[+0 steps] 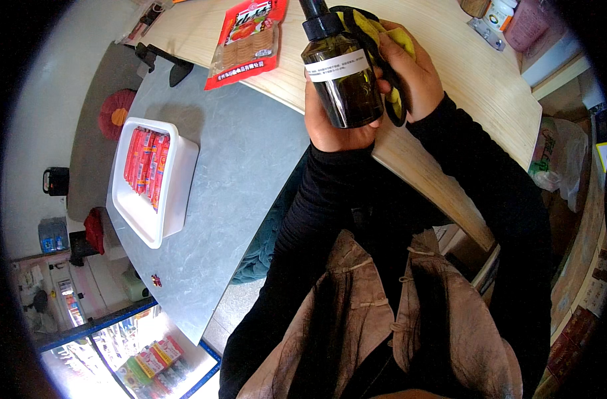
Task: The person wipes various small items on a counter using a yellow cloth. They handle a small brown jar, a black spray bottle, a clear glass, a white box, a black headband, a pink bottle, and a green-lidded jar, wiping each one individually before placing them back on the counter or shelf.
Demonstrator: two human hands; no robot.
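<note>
A dark glass-like bottle [340, 92] with a black pump or spray top and a white label bearing writing is held tilted over the wooden tabletop. My left hand [323, 130] grips it from below and behind, with the fingers partly hidden by the bottle. Bunched in my right hand [420, 80] is a yellow cloth with black edging [403, 42], pressed against the bottle's right side. A red-and-clear packet of round biscuit-like snacks [248, 45] lies on the wooden tabletop [463, 65] to the left of the bottle.
On the grey marbled table [233, 169], a white plastic tub [176, 199] holds several red-wrapped sticks [146, 159]. A black holder [171, 62] stands near the wooden edge. Small bottles [500, 15] stand at the far right, above a plastic bag [557, 154]. A lit display case [134, 359] is lower left.
</note>
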